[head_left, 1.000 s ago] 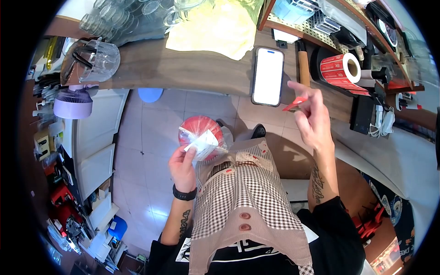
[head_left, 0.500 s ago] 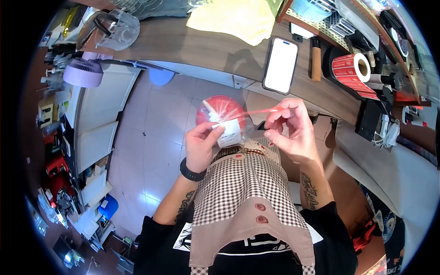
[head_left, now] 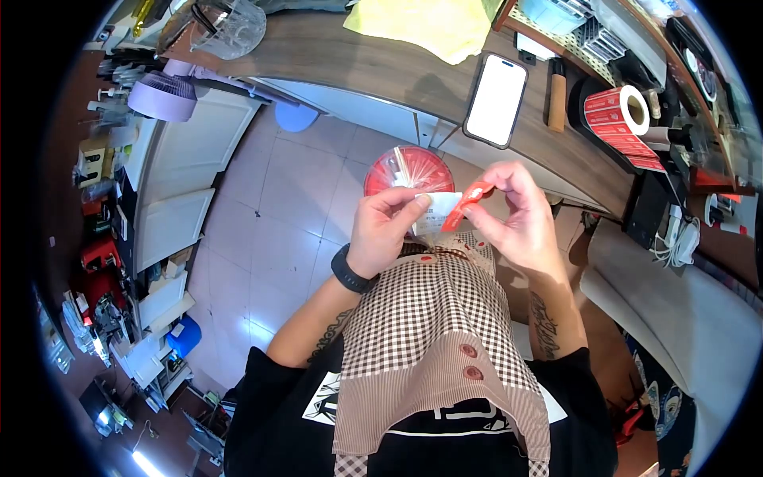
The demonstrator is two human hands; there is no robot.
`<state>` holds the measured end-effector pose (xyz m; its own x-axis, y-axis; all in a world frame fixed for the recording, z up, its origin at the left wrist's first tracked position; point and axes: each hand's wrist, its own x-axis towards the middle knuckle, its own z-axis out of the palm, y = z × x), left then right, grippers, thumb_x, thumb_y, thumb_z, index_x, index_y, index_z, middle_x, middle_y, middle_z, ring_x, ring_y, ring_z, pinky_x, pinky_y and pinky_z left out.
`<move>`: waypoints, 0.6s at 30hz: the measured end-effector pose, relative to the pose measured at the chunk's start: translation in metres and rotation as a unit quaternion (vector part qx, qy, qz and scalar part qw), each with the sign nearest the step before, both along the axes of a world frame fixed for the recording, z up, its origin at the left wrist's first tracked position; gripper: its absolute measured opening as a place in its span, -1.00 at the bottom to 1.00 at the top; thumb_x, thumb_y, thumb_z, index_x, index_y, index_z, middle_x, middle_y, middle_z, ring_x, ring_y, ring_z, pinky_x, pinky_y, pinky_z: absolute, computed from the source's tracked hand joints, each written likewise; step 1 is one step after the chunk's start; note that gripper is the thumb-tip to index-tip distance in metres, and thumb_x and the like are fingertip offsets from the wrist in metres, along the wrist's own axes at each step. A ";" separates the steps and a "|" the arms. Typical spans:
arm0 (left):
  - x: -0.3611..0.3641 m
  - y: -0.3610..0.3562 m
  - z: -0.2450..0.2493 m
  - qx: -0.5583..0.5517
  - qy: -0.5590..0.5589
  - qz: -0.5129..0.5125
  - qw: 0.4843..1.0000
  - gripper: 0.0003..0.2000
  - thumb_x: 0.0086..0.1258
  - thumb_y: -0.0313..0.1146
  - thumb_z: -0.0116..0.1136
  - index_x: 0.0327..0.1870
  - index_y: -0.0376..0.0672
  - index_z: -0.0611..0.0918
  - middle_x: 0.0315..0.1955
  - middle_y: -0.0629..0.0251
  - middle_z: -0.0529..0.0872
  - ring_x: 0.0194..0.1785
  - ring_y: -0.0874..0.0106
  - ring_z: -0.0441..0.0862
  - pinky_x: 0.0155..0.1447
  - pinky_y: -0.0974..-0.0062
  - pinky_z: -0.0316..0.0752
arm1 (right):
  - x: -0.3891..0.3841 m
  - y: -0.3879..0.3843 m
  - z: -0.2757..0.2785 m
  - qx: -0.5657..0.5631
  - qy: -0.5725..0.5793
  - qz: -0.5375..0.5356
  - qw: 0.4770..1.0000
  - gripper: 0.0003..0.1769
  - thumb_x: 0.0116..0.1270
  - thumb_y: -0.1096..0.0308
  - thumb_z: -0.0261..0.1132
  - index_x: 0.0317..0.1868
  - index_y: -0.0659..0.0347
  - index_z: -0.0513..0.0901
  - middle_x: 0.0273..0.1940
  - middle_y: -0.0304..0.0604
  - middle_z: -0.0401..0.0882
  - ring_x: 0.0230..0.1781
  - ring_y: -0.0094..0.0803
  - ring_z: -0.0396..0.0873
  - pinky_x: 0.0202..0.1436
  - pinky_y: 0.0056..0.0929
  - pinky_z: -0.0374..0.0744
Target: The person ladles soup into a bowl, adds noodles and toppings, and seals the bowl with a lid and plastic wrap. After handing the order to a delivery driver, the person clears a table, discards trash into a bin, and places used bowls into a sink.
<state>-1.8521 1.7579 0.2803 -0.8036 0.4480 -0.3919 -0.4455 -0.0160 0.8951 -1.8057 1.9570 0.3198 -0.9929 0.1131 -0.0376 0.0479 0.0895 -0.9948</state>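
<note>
My left hand (head_left: 381,230) pinches a white printed slip (head_left: 434,215) between thumb and fingers. The fingers of my right hand (head_left: 520,216) are closed on a red sticker strip (head_left: 467,207) with white print, which slants across the slip's right end. Just beyond both hands is a round red container (head_left: 377,176) inside a clear plastic bag (head_left: 421,164), whose gathered folds run toward the slip. A pale stick-like item (head_left: 401,165) lies on the container under the plastic. Behind the slip, the lower part of the bag is mostly hidden.
On the wooden counter (head_left: 342,67) ahead lie a phone (head_left: 496,101) with a lit screen, a yellow cloth (head_left: 421,24) and a brown-handled tool (head_left: 556,102). A roll of red stickers (head_left: 612,111) sits to the right. A purple fan (head_left: 163,95) stands at the left.
The red strip, stretched level from the slip toward my right hand before, now slants across the slip's right end. My hands are closer together, and the view has shifted slightly.
</note>
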 end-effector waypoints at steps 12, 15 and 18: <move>0.013 0.003 0.002 0.020 -0.024 -0.039 0.999 -0.84 0.44 -0.46 0.13 -0.09 -0.35 0.66 -0.23 0.29 0.73 -0.17 0.59 0.64 -0.03 0.60 0.55 | -0.001 -0.010 -0.021 0.166 0.046 -0.014 0.985 -0.47 0.04 0.57 0.48 -0.03 0.24 0.39 -0.21 -0.21 0.55 -0.15 -0.44 0.57 0.02 -0.46 0.53; 0.013 0.006 0.003 0.037 -0.026 -0.031 0.998 -0.83 0.46 -0.45 0.11 -0.09 -0.35 0.65 -0.23 0.30 0.73 -0.17 0.60 0.63 -0.03 0.60 0.54 | 0.005 -0.014 -0.042 0.128 0.069 -0.046 0.988 -0.42 0.06 0.57 0.47 0.05 0.26 0.36 -0.14 -0.19 0.52 -0.14 -0.46 0.55 0.00 -0.47 0.54; 0.014 0.009 0.004 0.055 -0.026 -0.016 0.998 -0.80 0.46 -0.42 0.12 -0.09 -0.38 0.66 -0.29 0.30 0.74 -0.22 0.63 0.62 -0.11 0.62 0.54 | 0.008 -0.012 -0.042 0.092 0.066 -0.033 0.993 -0.39 0.10 0.60 0.43 0.13 0.28 0.33 -0.10 -0.17 0.50 -0.17 -0.49 0.53 -0.03 -0.47 0.53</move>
<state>-1.8377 1.7672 0.2839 -0.7678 0.5157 -0.3802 -0.4937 -0.0980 0.8641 -1.7974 1.9452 0.2776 -0.9778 0.1717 0.1200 -0.0703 0.2705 -0.9601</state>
